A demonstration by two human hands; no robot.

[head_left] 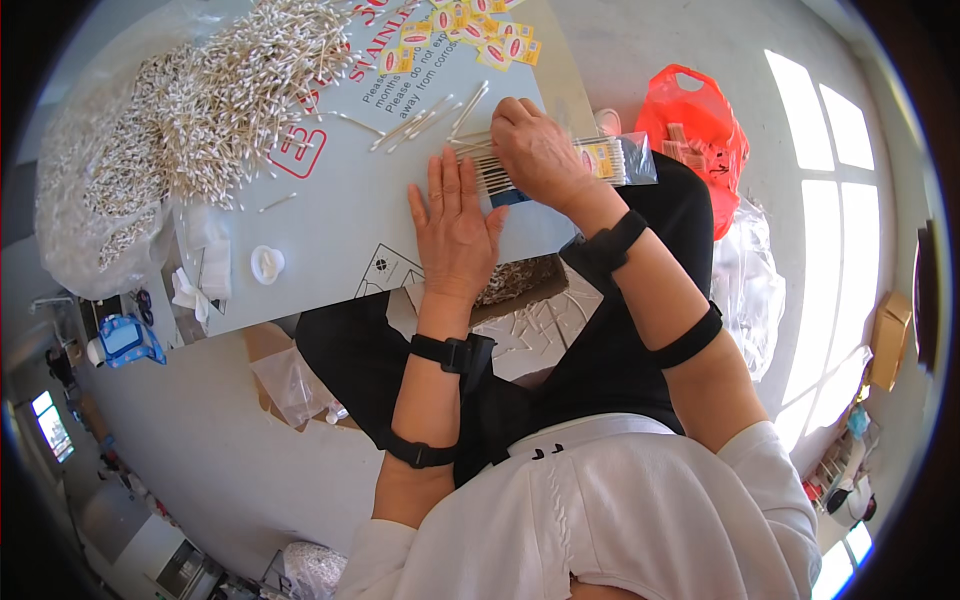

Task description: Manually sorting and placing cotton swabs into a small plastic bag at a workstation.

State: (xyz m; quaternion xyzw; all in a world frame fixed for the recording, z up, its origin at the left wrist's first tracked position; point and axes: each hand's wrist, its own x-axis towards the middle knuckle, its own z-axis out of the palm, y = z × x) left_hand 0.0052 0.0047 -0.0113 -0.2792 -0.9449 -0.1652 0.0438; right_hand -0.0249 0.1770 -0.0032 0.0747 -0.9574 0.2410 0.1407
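Observation:
My left hand (455, 240) lies flat on the table edge, fingers stretched out, with its fingertips close to a few loose cotton swabs (410, 128). Beside it my right hand (540, 150) is closed, its fingers curled over a row of cotton swabs (490, 170); what its fingertips grip is hidden. Swab ends show on both sides of this hand. Just right of its wrist is a clear plastic bag (640, 162) with swabs and a yellow label (597, 160) in it. A dark blue patch shows under the right hand.
A big heap of cotton swabs (250, 100) spills from a clear bag (60, 220) at the left. Yellow-and-white labels (480, 30) lie at the far side. A small white cup (267, 265) stands near the front edge. An open box (530, 285) is below the edge; a red bag (695, 110) stands right.

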